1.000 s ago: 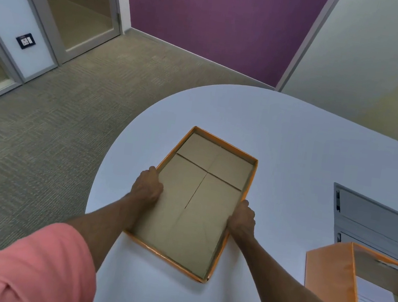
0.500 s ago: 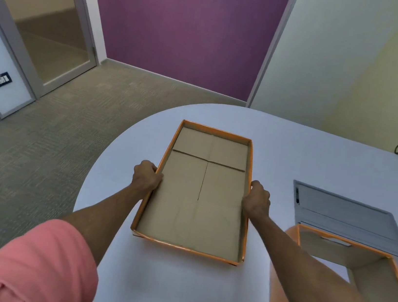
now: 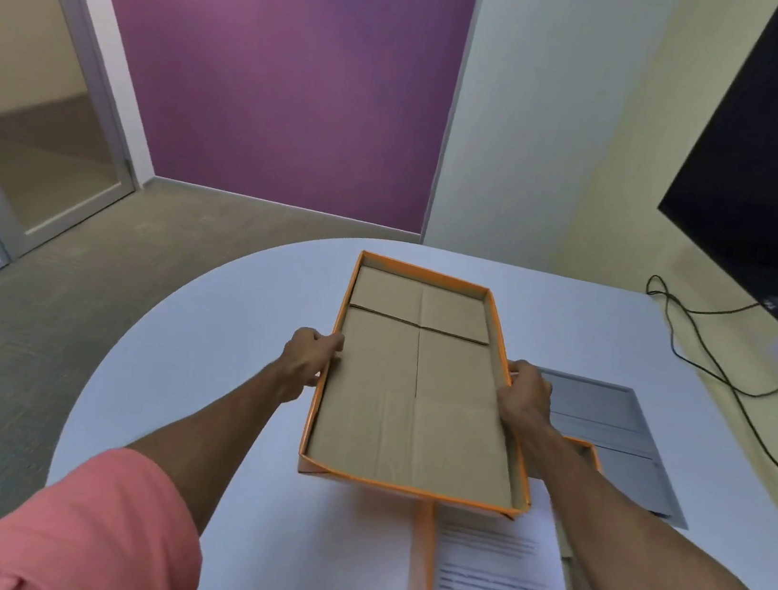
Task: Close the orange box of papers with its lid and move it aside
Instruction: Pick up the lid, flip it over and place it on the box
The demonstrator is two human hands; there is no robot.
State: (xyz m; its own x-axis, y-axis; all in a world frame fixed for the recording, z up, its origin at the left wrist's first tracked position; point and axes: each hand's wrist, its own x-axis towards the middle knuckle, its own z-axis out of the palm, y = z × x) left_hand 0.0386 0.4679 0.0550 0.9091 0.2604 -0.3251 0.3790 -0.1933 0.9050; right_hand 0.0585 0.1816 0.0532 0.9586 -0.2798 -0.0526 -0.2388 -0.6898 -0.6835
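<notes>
Lid [image 3: 417, 399] now lifted off table, open side up, clamped btwn left hand [image 3: 310, 359] & right hand [image 3: 525, 394] fingers; box [image 3: 425, 575] w/ papers below right wrist. Flip lid, square corners, lower evenly.

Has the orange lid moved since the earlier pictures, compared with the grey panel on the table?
Yes. The lid, held in both hands, has shifted right toward the grey panel and now overlaps the open box.

text: none legible | papers [image 3: 493, 589] — printed lines, blurred | elsewhere — no labels readable
</notes>
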